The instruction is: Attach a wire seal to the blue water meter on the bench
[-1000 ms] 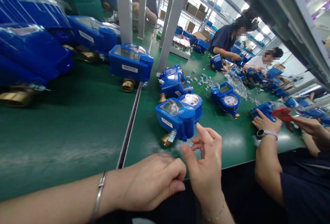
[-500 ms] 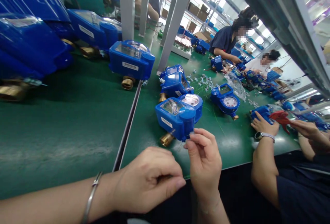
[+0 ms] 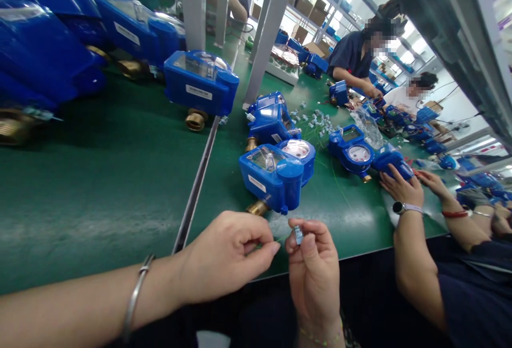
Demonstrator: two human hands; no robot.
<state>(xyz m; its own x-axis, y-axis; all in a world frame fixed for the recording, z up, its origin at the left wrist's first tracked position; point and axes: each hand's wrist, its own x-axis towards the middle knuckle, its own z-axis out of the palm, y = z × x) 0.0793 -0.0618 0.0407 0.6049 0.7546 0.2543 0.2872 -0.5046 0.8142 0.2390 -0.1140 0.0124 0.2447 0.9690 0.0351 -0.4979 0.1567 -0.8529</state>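
Note:
My right hand (image 3: 314,262) is closed, pinching a small grey-blue meter seal (image 3: 298,235) between thumb and fingers. To its left, my left hand (image 3: 230,254) has thumb and forefinger pressed together on what looks like a thin wire (image 3: 283,238), faintly visible between the two hands. Just beyond them stands a blue water meter (image 3: 272,177) with a brass pipe end, a white label and a round dial; neither hand touches it. Another blue meter (image 3: 268,118) is close behind it.
More blue meters (image 3: 202,89) line the left side of the green bench (image 3: 100,193). Loose seals (image 3: 320,121) and thin green wires lie behind. A metal post (image 3: 270,33) rises from the bench. At right, a co-worker's hand (image 3: 404,188) rests on another meter (image 3: 392,161).
My right hand has drawn back from the meter and turned, so the seal now shows. My left hand has risen slightly. A co-worker's meter at right has shifted left.

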